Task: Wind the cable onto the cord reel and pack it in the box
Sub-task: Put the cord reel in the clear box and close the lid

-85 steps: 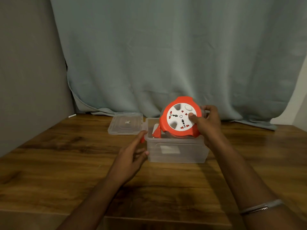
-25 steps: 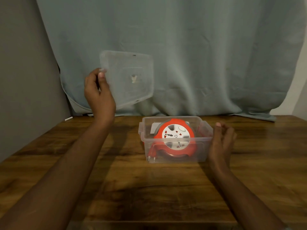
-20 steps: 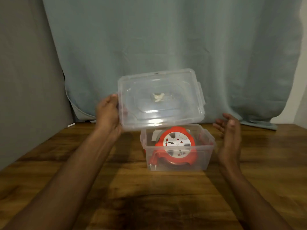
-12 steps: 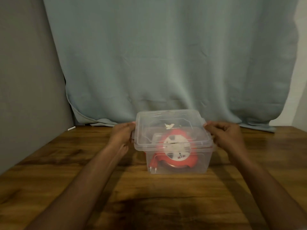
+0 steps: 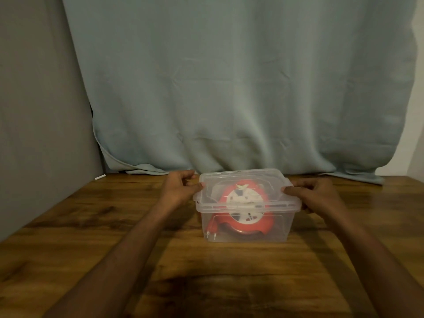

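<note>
A clear plastic box [image 5: 278, 230] stands on the wooden table, and the red cord reel [image 5: 243, 220] with its white socket face lies inside it. The reel's red plug [image 5: 211, 231] rests in the box's front left corner. A clear lid [image 5: 243, 180] lies on top of the box. My left hand [image 5: 181, 188] grips the lid's left edge with thumb and fingers. My right hand [image 5: 317, 195] grips the lid's right edge, thumb on top. The wound cable itself is hidden by the reel's body.
A wooden table [image 5: 96, 226] carries the box. A pale blue curtain [image 5: 229, 88] hangs behind it and drapes onto the table's back edge. A grey wall [image 5: 41, 111] stands on the left, with a small white object [image 5: 100, 177] at its foot.
My left hand lifted the lid from the table and carried it over the box. Both hands lowered it onto the rim, where they now hold its sides.
</note>
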{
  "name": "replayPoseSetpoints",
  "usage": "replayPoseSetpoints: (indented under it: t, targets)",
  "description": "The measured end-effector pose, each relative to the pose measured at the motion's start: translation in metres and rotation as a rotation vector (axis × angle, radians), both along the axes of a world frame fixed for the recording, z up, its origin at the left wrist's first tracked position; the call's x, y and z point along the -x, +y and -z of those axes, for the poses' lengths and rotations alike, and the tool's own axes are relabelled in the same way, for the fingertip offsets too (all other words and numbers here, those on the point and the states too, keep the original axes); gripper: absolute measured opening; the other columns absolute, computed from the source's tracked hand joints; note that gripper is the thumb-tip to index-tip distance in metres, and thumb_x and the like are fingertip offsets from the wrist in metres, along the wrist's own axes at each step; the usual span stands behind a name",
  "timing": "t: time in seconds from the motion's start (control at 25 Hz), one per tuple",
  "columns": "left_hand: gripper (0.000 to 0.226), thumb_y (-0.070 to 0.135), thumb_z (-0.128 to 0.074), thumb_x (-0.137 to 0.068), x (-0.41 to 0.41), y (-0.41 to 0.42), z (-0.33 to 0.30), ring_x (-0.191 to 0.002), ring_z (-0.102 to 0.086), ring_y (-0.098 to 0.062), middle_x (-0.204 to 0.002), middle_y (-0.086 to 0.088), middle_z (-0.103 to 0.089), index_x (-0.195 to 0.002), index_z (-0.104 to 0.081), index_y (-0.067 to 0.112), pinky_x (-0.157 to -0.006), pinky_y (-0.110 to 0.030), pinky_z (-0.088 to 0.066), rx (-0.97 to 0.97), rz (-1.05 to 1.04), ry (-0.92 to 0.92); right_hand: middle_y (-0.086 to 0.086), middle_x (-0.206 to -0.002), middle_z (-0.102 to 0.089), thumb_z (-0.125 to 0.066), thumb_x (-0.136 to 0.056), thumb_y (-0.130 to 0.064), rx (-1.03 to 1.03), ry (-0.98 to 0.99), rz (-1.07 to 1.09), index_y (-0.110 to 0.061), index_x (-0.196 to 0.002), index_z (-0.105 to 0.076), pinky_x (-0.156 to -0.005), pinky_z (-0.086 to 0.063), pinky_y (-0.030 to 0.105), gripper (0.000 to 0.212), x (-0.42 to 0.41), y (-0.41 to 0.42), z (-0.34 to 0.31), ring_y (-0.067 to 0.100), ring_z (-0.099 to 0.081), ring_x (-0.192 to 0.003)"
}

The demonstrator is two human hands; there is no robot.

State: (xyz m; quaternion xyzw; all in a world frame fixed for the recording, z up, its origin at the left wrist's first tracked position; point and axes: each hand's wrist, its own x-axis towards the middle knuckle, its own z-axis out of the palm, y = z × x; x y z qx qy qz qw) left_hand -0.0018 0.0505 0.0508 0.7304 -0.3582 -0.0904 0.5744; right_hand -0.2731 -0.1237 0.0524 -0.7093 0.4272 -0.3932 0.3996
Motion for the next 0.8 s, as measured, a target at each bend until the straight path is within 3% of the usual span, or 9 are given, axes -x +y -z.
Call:
replayPoseSetpoints:
  t: [0.08, 0.16, 0.32, 0.44, 0.52, 0.6, 0.68, 0.8]
  targets:
    - [0.057, 0.012, -0.081, -0.091, -0.001, -0.003, -0.002, -0.125, -0.064, -0.027, -0.140, -0.009, -0.066, -0.143, -0.060, 0.005, -0.107, -0.046, -0.055, -0.028, -0.034, 0.005, 0.014, -0.090, -0.078, -0.085, -0.086, -0.026, -0.012, 0.027, 0.007, -0.008, -0.098, -0.078, -0.053, -0.047, 0.028, 0.023, -0.002, -0.001, -0.001, 0.021, -0.065, -0.064]
    - [0.049, 0.013, -0.077, -0.093, -0.001, -0.006, -0.002, -0.119, -0.068, -0.028, -0.137, -0.012, -0.069, -0.139, -0.064, 0.003, -0.103, -0.047, -0.058, -0.052, -0.040, 0.040, 0.017, -0.088, -0.077, -0.082, -0.088, -0.026, -0.028, 0.054, 0.015, -0.003, -0.096, -0.076, -0.052, -0.049, 0.030, 0.025, -0.005, -0.002, -0.003, 0.025, -0.065, -0.063]
    - [0.035, 0.018, -0.068, -0.101, 0.000, -0.014, 0.002, -0.091, -0.072, -0.019, -0.121, -0.014, -0.075, -0.132, -0.068, 0.003, -0.070, -0.029, -0.061, -0.114, 0.017, 0.114, 0.021, -0.083, -0.075, -0.077, -0.090, -0.019, -0.142, 0.106, -0.004, 0.001, -0.102, -0.072, -0.045, -0.050, 0.029, 0.024, -0.010, -0.004, -0.008, 0.026, -0.063, -0.048]
    - [0.035, 0.019, -0.066, -0.101, -0.002, -0.015, -0.003, -0.090, -0.072, -0.021, -0.122, -0.016, -0.075, -0.132, -0.068, 0.002, -0.065, -0.026, -0.058, -0.164, 0.014, 0.093, 0.020, -0.074, -0.072, -0.076, -0.088, -0.018, -0.194, 0.218, -0.025, 0.002, -0.101, -0.072, -0.045, -0.046, 0.026, 0.024, -0.011, -0.005, -0.020, 0.023, -0.060, -0.042]
    - [0.039, 0.023, -0.062, -0.103, -0.003, -0.017, -0.011, -0.101, -0.073, -0.026, -0.127, -0.015, -0.073, -0.137, -0.065, 0.004, -0.079, -0.034, -0.061, -0.288, 0.022, -0.070, 0.017, -0.082, -0.073, -0.075, -0.089, -0.026, -0.138, 0.346, -0.018, 0.000, -0.104, -0.071, -0.054, -0.052, 0.029, 0.030, -0.016, -0.007, -0.027, 0.027, -0.068, -0.056]
    - [0.051, 0.026, -0.058, -0.104, -0.002, -0.022, -0.018, -0.127, -0.063, -0.029, -0.148, -0.012, -0.061, -0.152, -0.052, 0.011, -0.103, -0.039, -0.052, -0.439, 0.024, -0.356, 0.015, -0.112, -0.075, -0.074, -0.093, -0.034, 0.098, 0.513, -0.011, -0.007, -0.120, -0.070, -0.085, -0.061, 0.041, 0.038, -0.026, -0.015, -0.025, 0.033, -0.074, -0.099]
    - [0.059, 0.028, -0.055, -0.105, 0.000, -0.026, -0.022, -0.146, -0.047, -0.027, -0.164, -0.007, -0.044, -0.161, -0.039, 0.018, -0.117, -0.036, -0.039, -0.454, 0.086, -0.503, 0.010, -0.149, -0.062, -0.068, -0.099, -0.035, 0.318, 0.593, -0.088, -0.017, -0.146, -0.060, -0.113, -0.047, 0.041, 0.052, -0.035, -0.021, -0.021, 0.031, -0.059, -0.135]
    - [0.051, 0.032, -0.044, -0.111, -0.001, -0.029, -0.023, -0.153, -0.038, -0.024, -0.168, -0.003, -0.037, -0.161, -0.040, 0.018, -0.123, -0.032, -0.027, -0.566, 0.186, -0.592, 0.006, -0.161, -0.050, -0.055, -0.107, -0.028, 0.378, 0.654, -0.235, -0.018, -0.150, -0.058, -0.122, -0.032, 0.033, 0.044, -0.043, -0.028, -0.020, 0.026, -0.047, -0.148]
